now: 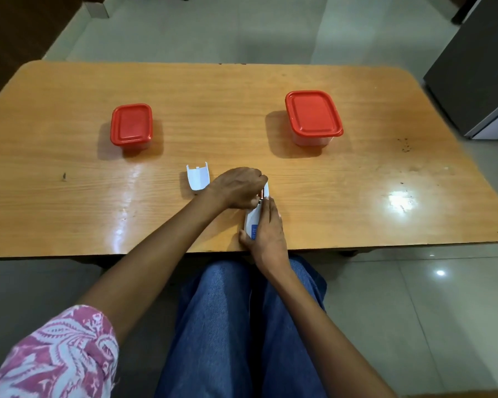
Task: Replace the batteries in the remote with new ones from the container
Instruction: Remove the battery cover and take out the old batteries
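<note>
Two bare hands work over a white remote (252, 218) lying face down near the middle of the worktop's (69, 196) near edge, its length running away from the person. Its battery cover (197, 179) is off and rests just left of the hands, hollow side up. The left hand (237, 186) curls over the far end of the remote, where the open compartment sits; its fingers (256, 175) are bunched together around what looks like a copper-toned battery (261, 193), though most of that cell is hidden and I cannot tell whether it is pinched or only being pushed. The right hand (268, 228) lies flat along the remote's right side, fingers together and pressing it down, thumb at the near end. A blue label shows on the remote's back. Judging by its look, the remote is a light, rigid plastic shell, smooth enough to slide on the glossy wood, so it wants steadying along its long sides while the cell is worked. A battery of this kind is small, hard and round, likely to roll, best taken by its middle between thumb and fingertip. The cover seems thin, with small tabs that could snap. Farther back stand two red-lidded containers, both closed: a smaller container (131, 126) toward the left, a larger container (314, 116) toward the right. Which one holds the new batteries cannot be told.
</note>
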